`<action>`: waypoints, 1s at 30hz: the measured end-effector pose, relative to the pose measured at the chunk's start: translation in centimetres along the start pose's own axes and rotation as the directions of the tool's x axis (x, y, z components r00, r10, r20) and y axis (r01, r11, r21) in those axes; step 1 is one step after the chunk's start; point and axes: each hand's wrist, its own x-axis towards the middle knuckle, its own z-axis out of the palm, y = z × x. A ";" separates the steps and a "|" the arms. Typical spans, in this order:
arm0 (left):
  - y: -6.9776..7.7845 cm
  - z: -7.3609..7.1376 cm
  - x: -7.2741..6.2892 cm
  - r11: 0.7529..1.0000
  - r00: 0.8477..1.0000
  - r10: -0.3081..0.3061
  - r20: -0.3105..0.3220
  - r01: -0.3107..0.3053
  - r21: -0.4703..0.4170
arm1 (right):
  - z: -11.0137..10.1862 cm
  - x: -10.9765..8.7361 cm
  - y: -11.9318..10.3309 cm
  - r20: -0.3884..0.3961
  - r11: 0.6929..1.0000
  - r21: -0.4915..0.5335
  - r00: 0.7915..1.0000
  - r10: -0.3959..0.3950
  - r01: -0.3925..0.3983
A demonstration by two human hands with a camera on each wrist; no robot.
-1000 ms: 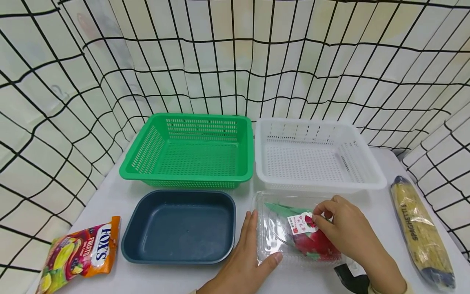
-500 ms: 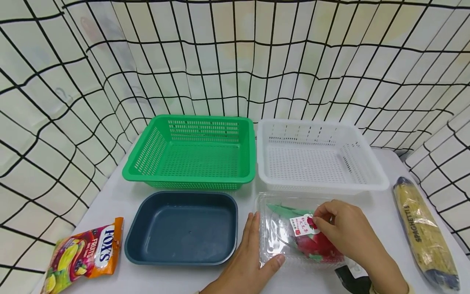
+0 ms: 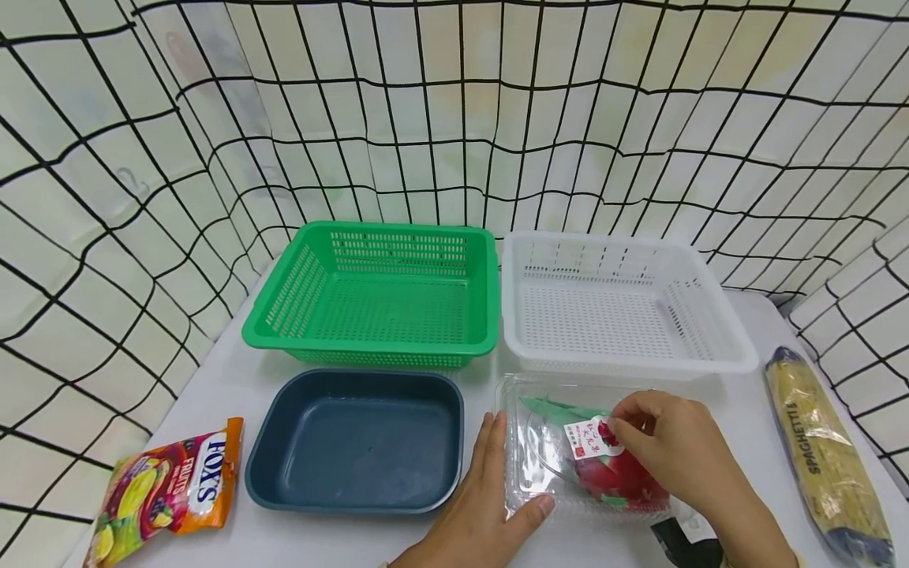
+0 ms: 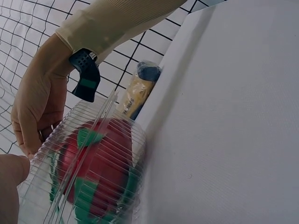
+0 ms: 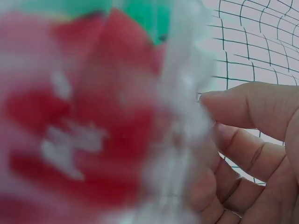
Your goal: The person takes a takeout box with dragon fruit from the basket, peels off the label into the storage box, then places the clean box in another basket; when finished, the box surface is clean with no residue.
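Observation:
A clear plastic clamshell box (image 3: pixel 525 469) lies at the front right in the head view, with a red and green dragon fruit (image 3: pixel 614 480) inside. On its lid is a white label (image 3: pixel 585 439) printed with a red fruit. My right hand (image 3: pixel 678 446) pinches the label's right edge between thumb and index finger, the other fingers curled. Along the box's left side rests my left hand (image 3: pixel 483 497), fingers straight, its thumb over the front left of the lid. In the right wrist view the fruit (image 5: pixel 107 98) is blurred and close, beside the thumb.
Behind stand a green basket (image 3: pixel 369 355) and a white basket (image 3: pixel 632 361). A dark blue tub (image 3: pixel 355 450) is left of my left hand. A FOX'S candy bag (image 3: pixel 170 485) lies far left, a spaghetti pack (image 3: pixel 827 457) far right. Black netting (image 3: pixel 461 142) surrounds the white table.
The head view has turned slightly left, so everything sits a little further right in it. Both hands stay at the box in nearly the same pose.

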 end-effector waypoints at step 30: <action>1.2 -1.0 -0.5 0.999 0.999 0.039 0.004 -0.039 0.002 | 0.5 -1.6 -1.9 -0.182 0.984 0.160 0.982 -0.044 0.074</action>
